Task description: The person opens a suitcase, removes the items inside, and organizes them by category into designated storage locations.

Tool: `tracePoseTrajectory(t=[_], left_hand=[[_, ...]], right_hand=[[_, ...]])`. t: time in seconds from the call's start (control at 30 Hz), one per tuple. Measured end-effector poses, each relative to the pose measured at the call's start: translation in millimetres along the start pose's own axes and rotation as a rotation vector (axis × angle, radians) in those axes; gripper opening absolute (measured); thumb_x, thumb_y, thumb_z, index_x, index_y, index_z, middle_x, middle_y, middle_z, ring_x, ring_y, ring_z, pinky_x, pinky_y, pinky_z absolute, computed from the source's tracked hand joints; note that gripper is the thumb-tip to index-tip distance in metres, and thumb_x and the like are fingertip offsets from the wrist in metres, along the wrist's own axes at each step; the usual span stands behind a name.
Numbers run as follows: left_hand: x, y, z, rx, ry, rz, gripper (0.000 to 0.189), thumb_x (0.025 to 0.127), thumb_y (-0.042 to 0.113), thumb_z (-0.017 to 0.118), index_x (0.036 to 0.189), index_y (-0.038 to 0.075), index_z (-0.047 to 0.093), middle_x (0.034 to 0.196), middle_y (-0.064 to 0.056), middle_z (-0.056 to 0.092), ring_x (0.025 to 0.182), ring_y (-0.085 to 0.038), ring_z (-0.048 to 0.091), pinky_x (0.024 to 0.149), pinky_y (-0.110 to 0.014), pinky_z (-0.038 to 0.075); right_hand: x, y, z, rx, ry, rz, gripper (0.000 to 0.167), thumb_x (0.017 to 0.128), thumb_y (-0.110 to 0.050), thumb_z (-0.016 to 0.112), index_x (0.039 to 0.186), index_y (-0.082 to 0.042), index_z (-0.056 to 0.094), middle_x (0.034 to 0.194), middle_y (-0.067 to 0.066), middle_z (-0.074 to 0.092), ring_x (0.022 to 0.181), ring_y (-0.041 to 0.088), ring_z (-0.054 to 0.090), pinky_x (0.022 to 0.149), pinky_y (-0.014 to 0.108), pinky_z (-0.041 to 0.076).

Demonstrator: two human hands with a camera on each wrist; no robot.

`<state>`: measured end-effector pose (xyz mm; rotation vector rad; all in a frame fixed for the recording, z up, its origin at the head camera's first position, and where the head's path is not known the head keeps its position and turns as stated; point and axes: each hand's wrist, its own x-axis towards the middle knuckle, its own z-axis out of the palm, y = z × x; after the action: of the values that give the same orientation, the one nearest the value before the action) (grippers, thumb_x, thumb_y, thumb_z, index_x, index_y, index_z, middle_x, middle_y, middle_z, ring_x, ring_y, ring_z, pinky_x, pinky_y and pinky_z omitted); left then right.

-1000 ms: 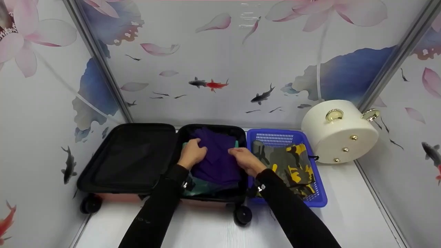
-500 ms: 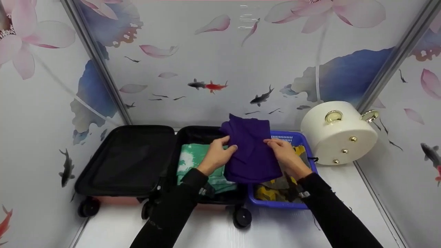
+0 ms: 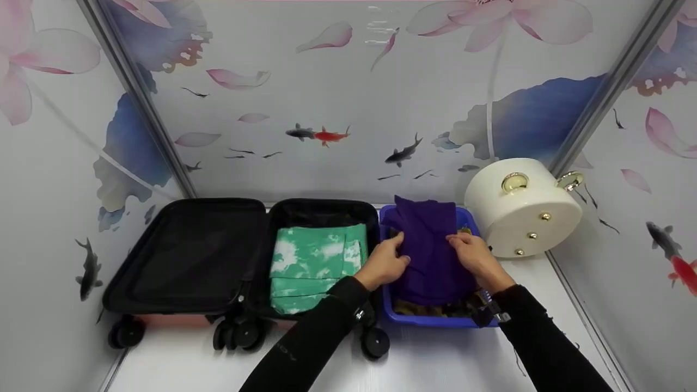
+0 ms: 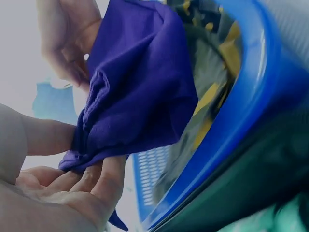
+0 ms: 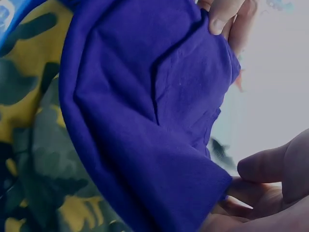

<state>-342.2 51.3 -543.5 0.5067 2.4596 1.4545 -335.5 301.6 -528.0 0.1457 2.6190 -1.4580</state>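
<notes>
A folded purple cloth [image 3: 427, 250] hangs over the blue plastic basket [image 3: 430, 321], held by both hands. My left hand [image 3: 384, 261] pinches its left edge, thumb on top and fingers beneath, as the left wrist view shows. At the opposite edge my right hand [image 3: 479, 258] pinches a corner between thumb and fingers. Below the cloth, camouflage fabric [image 5: 53, 159] in green, grey and yellow lies in the basket, mostly hidden in the head view. A folded green-and-white tie-dye cloth [image 3: 316, 267] lies in the right half of the open suitcase [image 3: 283, 209].
The suitcase's black-lined left half [image 3: 185, 256] lies flat at the left, with black wheels [image 3: 375, 343] along the front. A round cream case [image 3: 523, 212] with gold handles stands right of the basket. Printed wall panels [image 3: 326, 81] close off the back and sides.
Both hands have lifted the purple cloth out of the suitcase and carried it right, over the basket. The green-and-white cloth beneath it is now uncovered; the camouflage fabric is now largely covered.
</notes>
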Motion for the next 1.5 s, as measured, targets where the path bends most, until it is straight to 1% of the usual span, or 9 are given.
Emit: tracePoseTrajectory(t=[0.23, 0.37, 0.43, 0.5, 0.7, 0.9, 1.07, 1.23, 1.5], left_hand=[[-3.7, -11.1, 17.6, 0.07, -0.081, -0.01, 0.064, 0.106, 0.005, 0.061, 0.168, 0.006, 0.044, 0.17, -0.015, 0.053, 0.146, -0.029, 0.064, 0.105, -0.03, 0.057], [-8.8, -12.1, 13.5, 0.109, -0.093, 0.034, 0.054, 0.104, 0.006, 0.06, 0.158, 0.009, 0.061, 0.132, -0.01, 0.077, 0.098, -0.014, 0.075, 0.077, -0.023, 0.053], [-9.9, -13.9, 5.9, 0.071, -0.068, 0.045, 0.052, 0.104, 0.005, 0.057, 0.155, 0.011, 0.065, 0.098, -0.007, 0.073, 0.069, -0.01, 0.059, 0.062, -0.023, 0.043], [-11.3, -17.5, -5.4, 0.028, -0.017, 0.049, 0.05, 0.105, 0.005, 0.055, 0.154, 0.01, 0.065, 0.095, -0.007, 0.071, 0.064, -0.011, 0.05, 0.061, -0.024, 0.04], [-23.2, -34.2, -57.1, -0.006, 0.173, -0.031, 0.061, 0.114, 0.021, 0.052, 0.172, 0.01, 0.038, 0.162, -0.015, 0.061, 0.128, -0.034, 0.071, 0.086, -0.036, 0.052], [-36.5, -63.5, -116.6, 0.038, 0.28, -0.162, 0.072, 0.118, 0.037, 0.05, 0.178, 0.013, 0.017, 0.172, -0.016, 0.048, 0.115, -0.041, 0.07, 0.084, -0.043, 0.043], [-44.5, -99.0, -150.4, 0.151, 0.289, -0.288, 0.073, 0.117, 0.035, 0.052, 0.176, 0.004, 0.021, 0.166, -0.027, 0.051, 0.122, -0.042, 0.068, 0.095, -0.049, 0.047], [-38.9, -167.7, -162.8, 0.278, 0.232, -0.354, 0.081, 0.112, 0.042, 0.055, 0.172, -0.004, 0.027, 0.168, -0.033, 0.045, 0.151, -0.052, 0.05, 0.119, -0.06, 0.047], [-47.1, -166.0, -177.0, 0.219, 0.187, -0.466, 0.083, 0.112, 0.038, 0.054, 0.172, -0.008, 0.02, 0.176, -0.036, 0.029, 0.163, -0.053, 0.032, 0.132, -0.063, 0.033]], right_hand=[[3.1, 33, 1, -0.135, -0.046, 0.045, 0.048, 0.115, -0.019, 0.044, 0.146, 0.014, 0.06, 0.15, 0.039, 0.058, 0.141, 0.049, 0.056, 0.119, 0.06, 0.048], [3.8, 36, 2, -0.274, -0.042, 0.046, 0.046, 0.112, -0.022, 0.051, 0.135, 0.015, 0.065, 0.132, 0.035, 0.066, 0.122, 0.044, 0.065, 0.104, 0.055, 0.056], [4.3, 26, 6, -0.331, -0.001, 0.025, 0.052, 0.11, -0.024, 0.052, 0.142, 0.015, 0.062, 0.143, 0.039, 0.062, 0.134, 0.053, 0.061, 0.113, 0.06, 0.052], [3.9, 11, 14, -0.362, 0.056, -0.023, 0.058, 0.108, -0.024, 0.053, 0.151, 0.015, 0.056, 0.159, 0.043, 0.049, 0.15, 0.06, 0.048, 0.125, 0.066, 0.04], [2.4, -35, 65, -0.108, 0.097, -0.166, 0.044, 0.11, -0.019, 0.055, 0.147, 0.001, 0.068, 0.157, 0.027, 0.062, 0.149, 0.046, 0.057, 0.125, 0.058, 0.044], [8.6, -71, 114, 0.325, -0.251, -0.135, 0.053, 0.116, -0.017, 0.048, 0.168, -0.004, 0.044, 0.167, 0.024, 0.051, 0.152, 0.042, 0.056, 0.121, 0.05, 0.053], [21.0, -86, 144, 0.24, -0.361, 0.036, 0.067, 0.117, -0.027, 0.051, 0.176, -0.011, 0.025, 0.179, 0.02, 0.035, 0.166, 0.04, 0.036, 0.13, 0.056, 0.04], [26.7, -86, 171, 0.146, -0.354, 0.129, 0.079, 0.112, -0.032, 0.054, 0.177, -0.006, 0.017, 0.185, 0.019, 0.02, 0.171, 0.043, 0.02, 0.136, 0.062, 0.026], [31.8, -77, 197, 0.148, -0.325, 0.179, 0.086, 0.113, -0.031, 0.054, 0.176, -0.001, 0.004, 0.186, 0.024, 0.006, 0.173, 0.045, 0.009, 0.138, 0.063, 0.018]])
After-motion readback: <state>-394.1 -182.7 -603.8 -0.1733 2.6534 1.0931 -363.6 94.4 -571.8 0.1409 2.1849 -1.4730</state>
